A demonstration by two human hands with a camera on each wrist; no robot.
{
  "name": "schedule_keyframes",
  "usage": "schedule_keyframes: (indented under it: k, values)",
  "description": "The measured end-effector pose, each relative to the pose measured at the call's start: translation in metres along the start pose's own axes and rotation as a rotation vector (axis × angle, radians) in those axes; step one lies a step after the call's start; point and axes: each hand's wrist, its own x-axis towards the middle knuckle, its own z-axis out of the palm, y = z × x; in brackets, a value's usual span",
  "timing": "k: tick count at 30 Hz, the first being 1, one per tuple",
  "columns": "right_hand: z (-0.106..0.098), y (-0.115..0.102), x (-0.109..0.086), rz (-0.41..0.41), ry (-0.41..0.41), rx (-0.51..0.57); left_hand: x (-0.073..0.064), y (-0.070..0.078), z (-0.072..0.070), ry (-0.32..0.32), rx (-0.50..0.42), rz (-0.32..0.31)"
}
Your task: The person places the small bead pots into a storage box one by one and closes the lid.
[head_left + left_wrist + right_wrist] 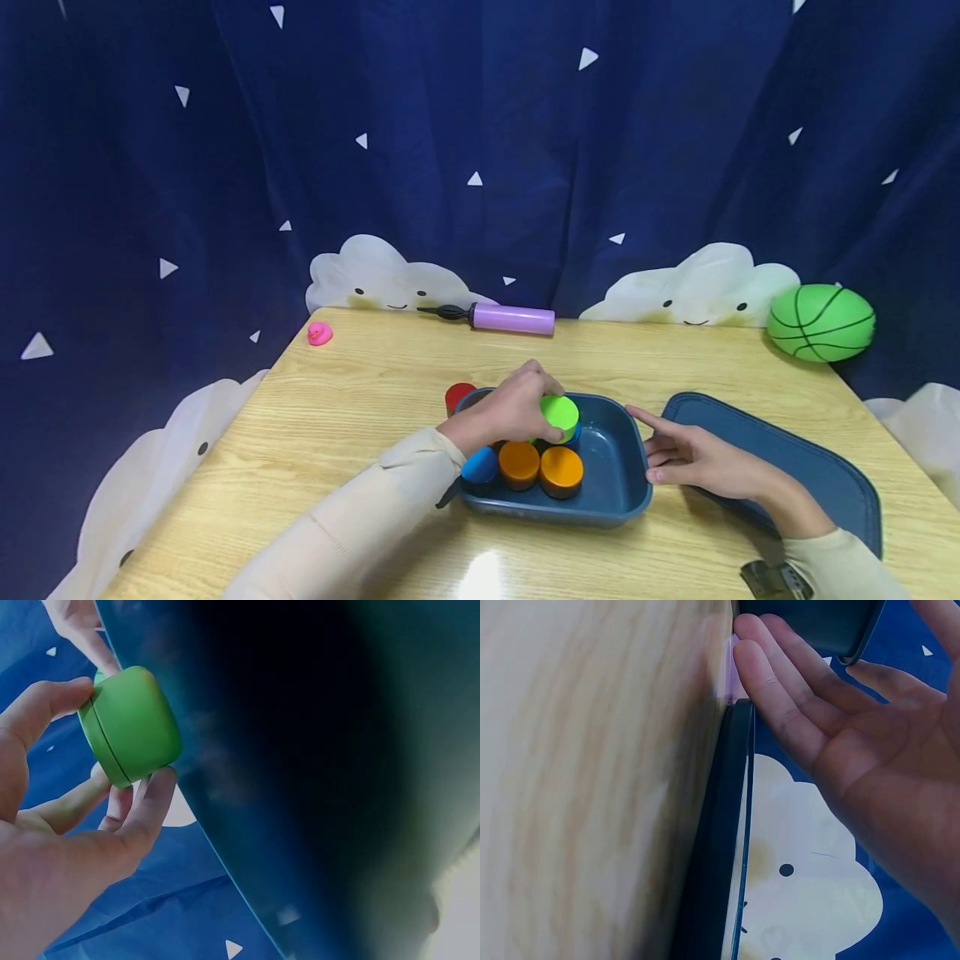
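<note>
My left hand point(513, 407) pinches a small green lidded tub point(559, 417) above the inside of a dark blue box point(626, 498). In the left wrist view, thumb and fingers grip that green tub point(139, 724) on opposite sides. Two orange tubs, the nearer-right one point(561, 472) and one beside it point(519, 464), stand in the box with a blue tub point(480, 467). Another blue piece shows partly beneath the green tub. My right hand point(705, 462) rests against the box's right side, fingers extended; the right wrist view shows its fingers point(780, 705) straight.
A dark blue lid point(810, 475) lies on the table point(360, 392) at right. A red tub point(459, 395) stands behind the box's left corner. Farther back are a pink duck point(319, 333), a purple hand pump point(513, 319) and a green ball point(821, 323).
</note>
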Motion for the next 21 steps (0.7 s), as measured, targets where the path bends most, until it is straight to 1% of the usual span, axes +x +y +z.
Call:
schedule_keyframes:
  k: [5, 8, 11, 14, 17, 21]
  values:
    - [-0.0003, -0.0014, -0.0006, 0.0, 0.004, -0.01, 0.0005, -0.0009, 0.0, -0.018, -0.03, -0.011]
    - [-0.0002, -0.0023, -0.0007, 0.003, 0.003, -0.01, -0.0002, -0.0015, -0.0006, -0.034, -0.029, -0.002]
    - [-0.0002, -0.0027, -0.0008, 0.007, 0.005, -0.002, -0.0007, -0.0005, -0.0013, -0.054, -0.01, 0.019]
    - [0.0003, -0.0022, -0.0005, 0.003, 0.003, 0.006, -0.001, 0.0021, -0.0016, -0.077, 0.01, 0.025]
    - [0.0004, -0.0009, 0.0002, -0.002, -0.005, 0.015, -0.0015, 0.005, -0.0012, -0.105, 0.048, 0.032]
    - [-0.0004, 0.0001, -0.0001, 0.0, -0.009, 0.018, -0.0023, 0.008, -0.0005, -0.126, 0.101, 0.057]
